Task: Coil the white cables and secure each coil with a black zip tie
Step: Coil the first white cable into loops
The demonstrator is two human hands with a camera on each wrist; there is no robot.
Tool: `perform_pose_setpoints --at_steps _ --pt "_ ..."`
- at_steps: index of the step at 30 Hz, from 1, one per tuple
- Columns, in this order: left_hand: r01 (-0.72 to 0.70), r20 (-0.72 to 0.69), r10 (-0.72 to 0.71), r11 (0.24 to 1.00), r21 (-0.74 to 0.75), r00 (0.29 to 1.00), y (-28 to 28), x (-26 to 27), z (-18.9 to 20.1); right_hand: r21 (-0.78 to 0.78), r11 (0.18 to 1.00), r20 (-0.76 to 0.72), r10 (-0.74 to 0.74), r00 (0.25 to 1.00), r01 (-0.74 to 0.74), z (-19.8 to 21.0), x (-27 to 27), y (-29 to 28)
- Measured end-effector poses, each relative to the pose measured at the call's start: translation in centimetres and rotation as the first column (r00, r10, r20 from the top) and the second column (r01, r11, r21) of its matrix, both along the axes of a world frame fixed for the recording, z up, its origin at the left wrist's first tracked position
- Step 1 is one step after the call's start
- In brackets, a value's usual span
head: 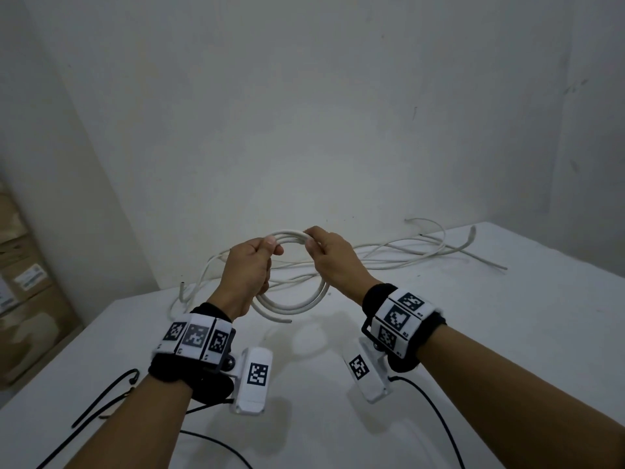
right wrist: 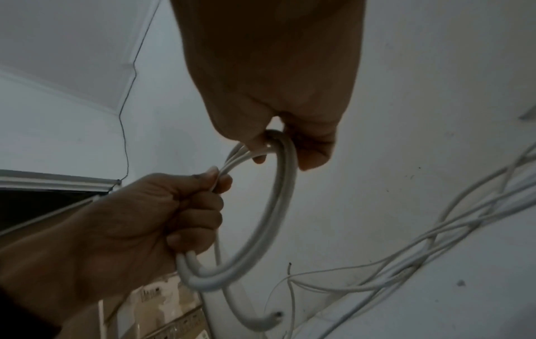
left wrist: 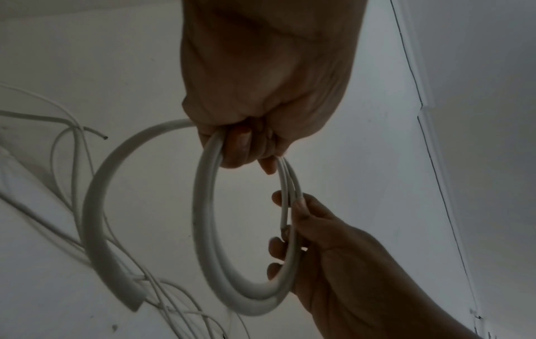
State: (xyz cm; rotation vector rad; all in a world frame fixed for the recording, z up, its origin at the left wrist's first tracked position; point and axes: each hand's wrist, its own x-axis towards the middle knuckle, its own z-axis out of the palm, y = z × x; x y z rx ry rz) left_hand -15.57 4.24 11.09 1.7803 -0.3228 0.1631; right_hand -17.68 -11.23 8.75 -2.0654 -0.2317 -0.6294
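Both hands hold a coil of thick white round cable (head: 293, 301) in the air above the white tabletop (head: 439, 333).

The left hand (head: 248, 265) has its fingers (right wrist: 200, 218) curled round the near-left side of the coil, thumb pressed on top; the right hand (head: 329, 257) pinches the far top of the loops between thumb and curled fingers (left wrist: 278, 247). One cut end of the cable (head: 287, 321) hangs loose below the coil, clear of the tabletop. Behind the hands, a tangle of thinner loose white cables (head: 406, 253) lies on the tabletop by the wall. Thin black leads (head: 105, 397) lie at the near left edge. Stacked cardboard boxes (head: 23, 299) stand at the left beyond the tabletop.
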Motion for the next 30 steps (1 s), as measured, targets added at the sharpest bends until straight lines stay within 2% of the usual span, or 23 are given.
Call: perform_pose_setpoints --at_steps 3,6,8,10,12,13,15,16,17,19,20,21,23,25,28,30 --pt "-0.005 0.015 0.005 1.000 0.016 1.000 0.0 -0.1 -0.1 0.022 1.000 -0.053 0.014 0.998 -0.012 0.0 0.2 -0.2" --pt "-0.046 0.052 0.043 0.998 0.045 0.998 0.1 0.0 -0.2 0.241 0.955 -0.081 0.199 0.977 -0.174 0.2 -0.2 -0.1" --pt "-0.078 0.107 0.070 0.994 0.074 0.992 0.1 -0.1 -0.4 0.290 0.941 -0.064 0.198 0.978 -0.171 0.2 -0.3 -0.2" --pt "-0.163 0.229 0.127 0.976 0.143 0.965 -0.2 -0.3 -0.5 0.321 0.939 -0.046 0.145 0.988 -0.123 0.3 0.0 0.0" --pt "-0.305 0.415 0.195 0.927 0.219 0.889 -0.3 -0.5 -0.8 0.333 0.939 -0.040 0.110 0.993 -0.090 0.5 0.2 0.3" --pt "-0.396 0.534 0.212 0.881 0.258 0.819 -0.1 -0.4 -0.9 0.333 0.939 -0.042 0.104 0.994 -0.084 0.6 0.2 0.4" --pt "-0.553 0.725 0.176 0.768 0.323 0.667 0.7 0.1 -1.1 0.336 0.939 -0.053 0.105 0.993 -0.081 0.7 0.2 0.3" --pt "-0.565 0.745 0.140 0.745 0.354 0.652 1.2 0.4 -1.1 0.344 0.935 -0.062 0.114 0.992 -0.085 0.6 0.2 0.2" --pt "-0.515 0.703 0.113 0.763 0.392 0.703 1.6 0.7 -1.0 0.361 0.928 -0.069 0.126 0.990 -0.093 0.6 0.1 0.0" --pt "-0.281 0.437 0.068 0.850 0.445 0.897 1.9 0.9 -0.6 0.414 0.904 -0.073 0.149 0.986 -0.106 0.8 0.1 -0.3" --pt "-0.148 0.274 0.040 0.910 0.387 0.961 2.0 0.8 -0.4 0.436 0.894 -0.069 0.149 0.986 -0.104 0.9 0.1 -0.3" --pt "-0.032 0.137 -0.005 0.964 0.266 0.991 2.0 0.7 -0.3 0.450 0.887 -0.064 0.142 0.988 -0.099 1.1 0.2 -0.3" --pt "0.082 -0.011 -0.082 0.996 0.026 0.997 2.0 0.5 -0.5 0.452 0.888 -0.051 0.125 0.991 -0.089 1.4 0.2 -0.1" --pt "0.144 -0.082 -0.152 0.984 -0.101 0.985 1.8 0.3 -0.7 0.440 0.894 -0.035 0.107 0.994 -0.081 1.5 0.3 0.0" --pt "0.231 -0.156 -0.289 0.922 -0.312 0.945 1.3 0.1 -0.9 0.464 0.884 -0.031 0.083 0.996 -0.059 1.3 0.4 0.1" --pt "0.204 -0.164 -0.294 0.887 -0.415 0.942 0.7 -0.2 -0.8 0.491 0.870 -0.033 0.071 0.997 -0.046 1.2 0.5 0.1"
